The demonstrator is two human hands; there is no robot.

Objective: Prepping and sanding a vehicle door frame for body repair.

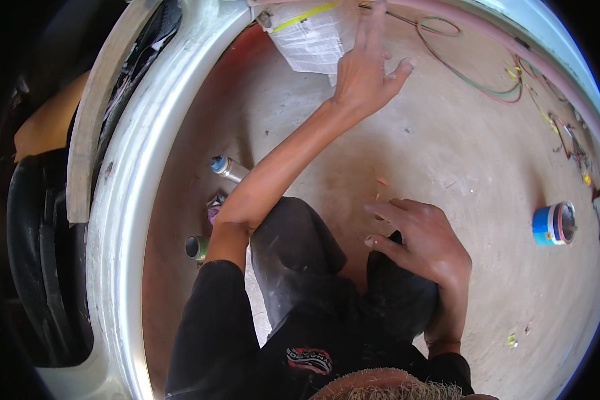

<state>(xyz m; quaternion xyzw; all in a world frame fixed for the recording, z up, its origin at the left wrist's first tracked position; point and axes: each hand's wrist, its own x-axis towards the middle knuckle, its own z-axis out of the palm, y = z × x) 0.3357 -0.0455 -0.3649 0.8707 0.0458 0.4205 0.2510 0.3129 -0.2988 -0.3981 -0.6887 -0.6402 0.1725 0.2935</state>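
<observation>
My left hand (pixel 367 77) is stretched far forward with its fingers extended and thumb apart, holding nothing I can see. Its fingertips are beside a sheet of newspaper (pixel 310 43) edged with yellow-green tape (pixel 305 17) on the pale bodywork. Whether they touch a surface there, I cannot tell. My right hand (pixel 427 243) hovers over or rests at my right knee, palm down, with fingers and thumb apart and nothing visible between them. A pale, glossy car body frame (pixel 130 193) curves along my left side and over the top.
Left of my legs are a silver can with a blue top (pixel 228 168) and a green tin (pixel 195 247). A blue paint tin (pixel 553 224) stands on the floor at right. Hoses (pixel 467 80) loop across the far right. A wooden strip (pixel 90 147) lies beyond the frame.
</observation>
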